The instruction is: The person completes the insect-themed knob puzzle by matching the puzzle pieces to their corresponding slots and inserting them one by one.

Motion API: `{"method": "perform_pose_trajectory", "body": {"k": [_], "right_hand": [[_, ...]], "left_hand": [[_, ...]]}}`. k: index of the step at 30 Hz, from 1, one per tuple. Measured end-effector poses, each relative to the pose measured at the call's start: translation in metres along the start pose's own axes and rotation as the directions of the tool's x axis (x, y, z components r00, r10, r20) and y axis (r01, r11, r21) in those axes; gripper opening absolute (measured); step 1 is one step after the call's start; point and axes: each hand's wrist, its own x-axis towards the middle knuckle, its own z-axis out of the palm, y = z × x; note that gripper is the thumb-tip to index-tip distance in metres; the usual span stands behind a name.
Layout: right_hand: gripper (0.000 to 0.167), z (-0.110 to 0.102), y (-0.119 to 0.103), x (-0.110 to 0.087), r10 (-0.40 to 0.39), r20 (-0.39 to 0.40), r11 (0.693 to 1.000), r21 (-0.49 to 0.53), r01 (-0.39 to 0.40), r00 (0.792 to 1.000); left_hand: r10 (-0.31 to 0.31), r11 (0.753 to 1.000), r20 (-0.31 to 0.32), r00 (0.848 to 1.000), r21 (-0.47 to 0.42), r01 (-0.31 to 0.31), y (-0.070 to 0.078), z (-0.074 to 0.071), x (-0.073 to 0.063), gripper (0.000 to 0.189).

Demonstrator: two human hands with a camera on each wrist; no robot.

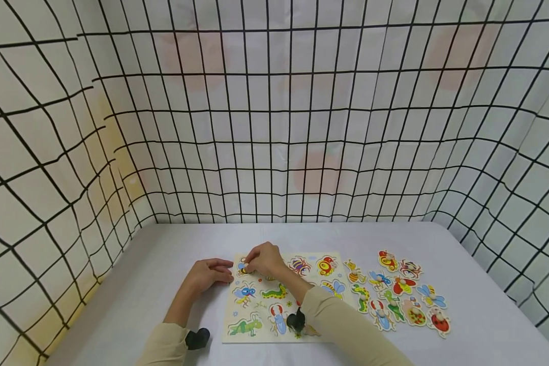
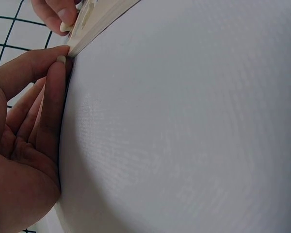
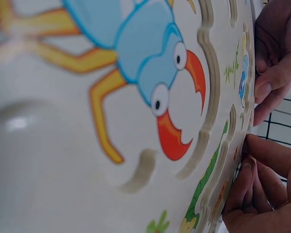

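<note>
A pale puzzle board [image 1: 226, 330] with cut-out insect shapes lies flat on the table. At its far left corner my right hand [image 1: 266, 259] pinches a small bee puzzle piece [image 1: 241, 268], which the fingers partly cover. In the right wrist view the fingertips of that hand [image 3: 264, 187] come together right at the board's surface. My left hand [image 1: 206, 276] rests on the table beside the board, its extended fingertips at the left edge. The left wrist view shows the thumb and forefinger of this left hand [image 2: 36, 97] at the board's corner.
Several loose insect puzzle pieces [image 1: 403, 285] lie right of the board, including a blue beetle [image 1: 382, 316] and a ladybird [image 1: 439, 322]. The white table [image 1: 164, 244] is bounded by white walls with a black grid [image 1: 279, 127]. Dark wrist devices [image 1: 296, 321] sit at both sleeves.
</note>
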Motion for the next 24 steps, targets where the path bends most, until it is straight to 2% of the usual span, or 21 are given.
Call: {"method": "perform_pose_trajectory", "body": {"k": [15,24], "right_hand": [[0.007,-0.0019,-0.0007,-0.003,0.008,0.001,1.0,0.021,-0.008,1.0],[0.013,-0.008,-0.0009,-0.0088,-0.035,-0.01,0.998,0.053,0.036,0.999]], "left_hand": [[0.005,1.0,0.008,1.0,0.0,-0.005,0.0006,-0.0005,-0.0019,0.036],[0.022,1.0,0.002,1.0,-0.022,-0.022,0.0009,0.0,-0.0044,0.037]]}}
